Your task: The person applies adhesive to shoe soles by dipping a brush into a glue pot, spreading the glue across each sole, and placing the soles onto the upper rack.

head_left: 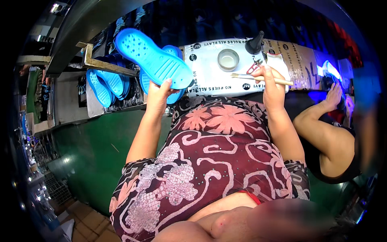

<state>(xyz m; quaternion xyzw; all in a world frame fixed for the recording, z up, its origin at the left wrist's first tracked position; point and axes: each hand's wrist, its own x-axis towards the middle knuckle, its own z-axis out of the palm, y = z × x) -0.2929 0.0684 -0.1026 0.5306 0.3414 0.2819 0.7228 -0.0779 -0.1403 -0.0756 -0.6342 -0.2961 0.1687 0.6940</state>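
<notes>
My left hand grips a bright blue shoe sole by its end, thumb on the upper face. The sole is tilted up, its holes and ridges showing. Fingers closed, my right hand holds a flat brush with a pale handle, bristles pointing left toward the sole. Just beyond the brush stands a small round bowl with pale contents. A red-handled tool, perhaps snips, lies partly hidden by my right fingers. Behind it is a black cone-shaped bottle.
More blue soles lie in stacks at the left beside a metal bar. Printed white wrapping covers the work surface. Dark shoes line the back. At the right, another person's arm reaches toward a bluish light.
</notes>
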